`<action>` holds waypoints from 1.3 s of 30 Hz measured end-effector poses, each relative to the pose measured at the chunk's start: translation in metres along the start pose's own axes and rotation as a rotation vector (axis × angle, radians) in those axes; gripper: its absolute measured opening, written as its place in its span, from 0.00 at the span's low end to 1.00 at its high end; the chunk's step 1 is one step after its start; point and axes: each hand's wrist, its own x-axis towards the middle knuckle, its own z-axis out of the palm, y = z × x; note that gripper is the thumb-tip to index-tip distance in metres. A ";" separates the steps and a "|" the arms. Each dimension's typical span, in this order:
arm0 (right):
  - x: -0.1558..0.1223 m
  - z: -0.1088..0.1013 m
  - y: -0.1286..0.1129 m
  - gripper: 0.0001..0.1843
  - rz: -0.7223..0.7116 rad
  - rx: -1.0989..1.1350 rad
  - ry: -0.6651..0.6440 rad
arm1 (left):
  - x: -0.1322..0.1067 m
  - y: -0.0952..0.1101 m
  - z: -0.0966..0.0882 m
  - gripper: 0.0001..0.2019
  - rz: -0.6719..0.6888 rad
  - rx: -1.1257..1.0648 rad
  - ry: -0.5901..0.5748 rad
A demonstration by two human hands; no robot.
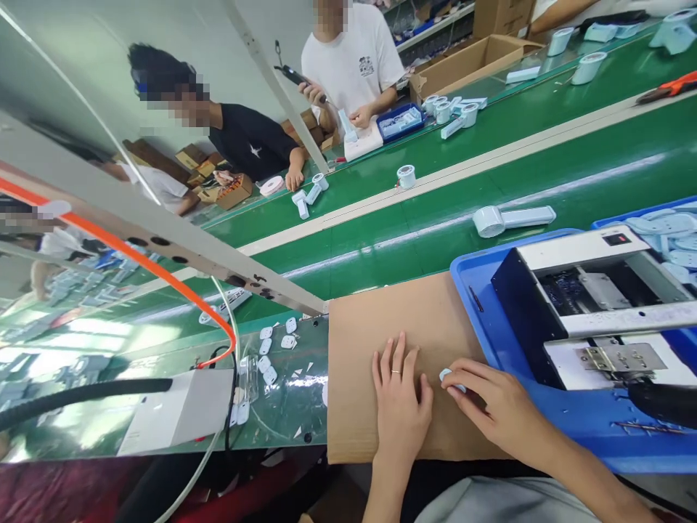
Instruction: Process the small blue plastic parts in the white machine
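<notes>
My left hand (pixel 400 403) lies on a brown cardboard sheet (pixel 375 319), its fingers stretched out and slightly apart, with nothing under them that I can see. To its right, my right hand (pixel 490 399) pinches a small light-blue plastic piece (pixel 446 374) between thumb and fingers, just above the cardboard. Fingers cover most of that piece, so its full shape is hidden. Beyond the right hand sits a blue tray (pixel 468 280) carrying a black-and-white machine (pixel 577 319) with a metal fixture on its front.
Left of the cardboard, several small light-blue plates (pixel 269 374) lie near a white box (pixel 179 407). A metal post (pixel 294 294) slants up beside them. Behind runs a green conveyor (pixel 353 254) bearing a light-blue handled part (pixel 512 218). Co-workers (pixel 351 58) sit across it.
</notes>
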 end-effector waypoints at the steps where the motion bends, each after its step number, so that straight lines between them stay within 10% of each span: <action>1: 0.000 0.001 0.000 0.14 0.012 0.013 -0.005 | 0.000 -0.001 0.000 0.24 0.001 -0.001 0.003; 24: -0.006 0.012 0.005 0.18 0.059 0.034 0.018 | -0.002 -0.011 -0.002 0.27 -0.016 -0.017 0.000; 34: -0.007 0.024 0.014 0.28 -0.164 -0.408 0.164 | -0.006 -0.010 -0.006 0.27 -0.115 -0.090 -0.050; 39: -0.006 0.025 0.021 0.30 -0.258 -0.529 0.247 | -0.006 -0.007 -0.009 0.12 -0.296 -0.458 -0.017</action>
